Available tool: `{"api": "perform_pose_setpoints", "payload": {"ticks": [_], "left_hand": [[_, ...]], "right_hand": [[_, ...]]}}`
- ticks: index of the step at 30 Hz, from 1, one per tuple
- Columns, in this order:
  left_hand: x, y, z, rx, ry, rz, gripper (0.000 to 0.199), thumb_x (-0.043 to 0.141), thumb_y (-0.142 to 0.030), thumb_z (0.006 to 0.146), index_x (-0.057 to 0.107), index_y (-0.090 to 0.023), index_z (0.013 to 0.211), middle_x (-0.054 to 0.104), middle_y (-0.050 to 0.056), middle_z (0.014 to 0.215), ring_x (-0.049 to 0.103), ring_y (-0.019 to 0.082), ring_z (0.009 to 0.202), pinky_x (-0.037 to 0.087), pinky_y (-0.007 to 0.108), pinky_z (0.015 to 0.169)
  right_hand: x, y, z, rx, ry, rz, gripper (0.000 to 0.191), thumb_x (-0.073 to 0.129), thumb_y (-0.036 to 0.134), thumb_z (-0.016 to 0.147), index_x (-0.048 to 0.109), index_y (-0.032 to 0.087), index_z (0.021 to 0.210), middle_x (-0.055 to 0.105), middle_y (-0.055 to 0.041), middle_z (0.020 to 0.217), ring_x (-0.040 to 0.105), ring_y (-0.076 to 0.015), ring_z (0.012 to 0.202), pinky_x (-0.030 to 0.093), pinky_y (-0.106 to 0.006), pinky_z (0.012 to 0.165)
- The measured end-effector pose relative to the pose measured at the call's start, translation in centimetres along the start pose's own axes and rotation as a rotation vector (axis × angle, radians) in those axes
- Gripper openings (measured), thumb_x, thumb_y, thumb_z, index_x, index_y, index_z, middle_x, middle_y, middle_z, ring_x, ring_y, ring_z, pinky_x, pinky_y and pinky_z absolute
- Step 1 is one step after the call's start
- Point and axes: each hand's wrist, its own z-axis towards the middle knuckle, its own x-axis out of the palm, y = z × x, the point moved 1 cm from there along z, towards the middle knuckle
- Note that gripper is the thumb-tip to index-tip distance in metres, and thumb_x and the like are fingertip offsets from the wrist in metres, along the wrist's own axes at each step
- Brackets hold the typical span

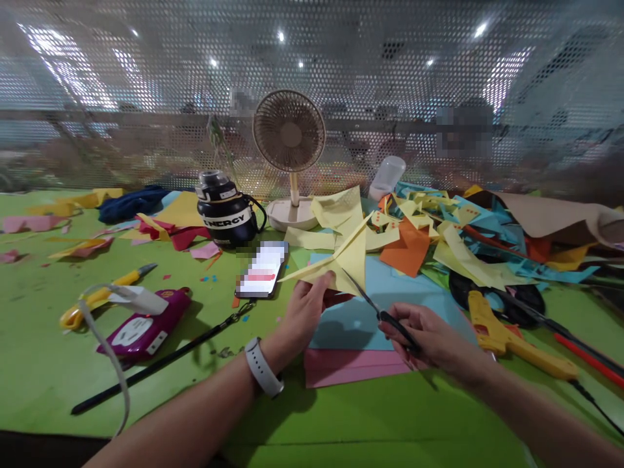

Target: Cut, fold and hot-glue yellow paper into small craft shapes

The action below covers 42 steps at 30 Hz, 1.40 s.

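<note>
Between thumb and fingers, my left hand point(312, 299) pinches a piece of yellow paper point(348, 257), folded into pointed flaps and raised above the table. My right hand point(422, 335) is wrapped round the black handles of a pair of scissors point(398, 328). The scissors' blades point up and left, and their tip meets the lower right part of the yellow paper. Whether the blades are parted there I cannot tell. Below both hands lie a light blue sheet point(351, 330) and a pink sheet point(351, 369) sticking out under it.
A phone point(263, 270), dark bottle point(227, 218) and desk fan point(290, 133) stand or lie beyond my left hand. At left are a purple device point(146, 328) and yellow-handled cutter point(110, 296). Rightward lie a yellow glue gun point(517, 341), black tape roll point(533, 305) and heaped paper scraps point(407, 247).
</note>
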Motion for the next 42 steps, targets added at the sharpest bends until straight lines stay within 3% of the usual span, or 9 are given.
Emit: {"api": "perform_pose_setpoints", "payload": {"ticks": [6, 13, 18, 21, 25, 28, 31, 36, 42], "left_hand": [[-0.4, 0.8, 0.6, 0.001, 0.000, 0.014, 0.028, 0.063, -0.039, 0.074, 0.051, -0.018, 0.060, 0.049, -0.004, 0.043, 0.058, 0.014, 0.048, 0.036, 0.020, 0.041], [-0.3, 0.9, 0.4, 0.006, 0.016, 0.011, 0.033, 0.066, -0.038, 0.073, 0.046, -0.019, 0.054, 0.043, -0.006, 0.040, 0.046, 0.009, 0.036, 0.035, 0.019, 0.039], [0.1, 0.7, 0.1, -0.055, 0.061, -0.057, 0.025, 0.066, -0.039, 0.072, 0.055, -0.017, 0.068, 0.057, -0.001, 0.050, 0.058, 0.014, 0.043, 0.039, 0.022, 0.042], [0.2, 0.6, -0.1, -0.092, 0.079, -0.051, 0.025, 0.065, -0.040, 0.073, 0.057, -0.017, 0.071, 0.059, -0.002, 0.051, 0.058, 0.014, 0.041, 0.038, 0.022, 0.040], [0.1, 0.5, -0.2, -0.050, 0.049, -0.002, 0.024, 0.063, -0.038, 0.075, 0.055, -0.017, 0.066, 0.058, -0.003, 0.048, 0.052, 0.011, 0.036, 0.035, 0.021, 0.039], [0.0, 0.7, -0.2, -0.037, 0.066, 0.035, 0.026, 0.062, -0.039, 0.076, 0.054, -0.018, 0.062, 0.060, -0.001, 0.050, 0.057, 0.012, 0.042, 0.039, 0.021, 0.042], [0.0, 0.9, -0.2, -0.007, 0.072, 0.041, 0.025, 0.062, -0.039, 0.075, 0.057, -0.017, 0.066, 0.062, -0.001, 0.056, 0.063, 0.015, 0.052, 0.045, 0.022, 0.048], [-0.1, 1.2, 0.0, 0.001, 0.086, 0.041, 0.026, 0.063, -0.042, 0.073, 0.060, -0.017, 0.068, 0.060, -0.002, 0.054, 0.063, 0.016, 0.054, 0.047, 0.024, 0.051], [0.0, 1.2, 0.0, -0.013, 0.124, -0.020, 0.026, 0.064, -0.043, 0.073, 0.063, -0.017, 0.076, 0.067, 0.000, 0.064, 0.066, 0.019, 0.058, 0.050, 0.027, 0.053]], "right_hand": [[0.1, 0.0, 0.1, 0.012, -0.020, 0.057, 0.048, 0.076, 0.056, 0.062, 0.046, 0.018, 0.069, 0.045, 0.0091, 0.043, 0.030, -0.0019, 0.034, 0.022, -0.016, 0.034], [0.2, -0.3, 0.1, -0.002, -0.024, 0.052, 0.045, 0.073, 0.055, 0.067, 0.047, 0.019, 0.073, 0.052, 0.0069, 0.048, 0.036, -0.0028, 0.035, 0.021, -0.015, 0.034], [0.1, -0.8, 0.3, -0.029, 0.006, 0.021, 0.045, 0.068, 0.058, 0.071, 0.047, 0.019, 0.074, 0.054, 0.0059, 0.049, 0.037, -0.0027, 0.035, 0.021, -0.016, 0.033], [0.1, -1.1, 0.5, -0.030, -0.008, 0.038, 0.045, 0.068, 0.058, 0.071, 0.048, 0.019, 0.075, 0.050, 0.0078, 0.047, 0.037, -0.0030, 0.036, 0.022, -0.015, 0.034], [0.1, -1.0, 0.5, -0.027, -0.024, 0.038, 0.045, 0.071, 0.056, 0.069, 0.048, 0.018, 0.074, 0.049, 0.0083, 0.047, 0.034, -0.0021, 0.036, 0.022, -0.015, 0.035], [0.2, -0.6, 0.2, -0.031, -0.003, 0.021, 0.046, 0.069, 0.058, 0.070, 0.048, 0.018, 0.074, 0.051, 0.0075, 0.047, 0.032, -0.0018, 0.033, 0.020, -0.015, 0.032], [0.2, -0.3, 0.1, -0.049, 0.018, 0.015, 0.046, 0.067, 0.060, 0.071, 0.047, 0.018, 0.074, 0.053, 0.0069, 0.048, 0.032, -0.0017, 0.032, 0.020, -0.015, 0.031], [0.0, -0.9, 0.4, -0.071, 0.014, 0.048, 0.044, 0.066, 0.058, 0.074, 0.047, 0.018, 0.074, 0.052, 0.0072, 0.048, 0.035, -0.0024, 0.034, 0.023, -0.016, 0.033], [0.3, -1.0, 0.5, -0.050, 0.003, 0.076, 0.046, 0.068, 0.059, 0.070, 0.047, 0.018, 0.073, 0.052, 0.0076, 0.045, 0.030, -0.0017, 0.032, 0.018, -0.016, 0.032]]}}
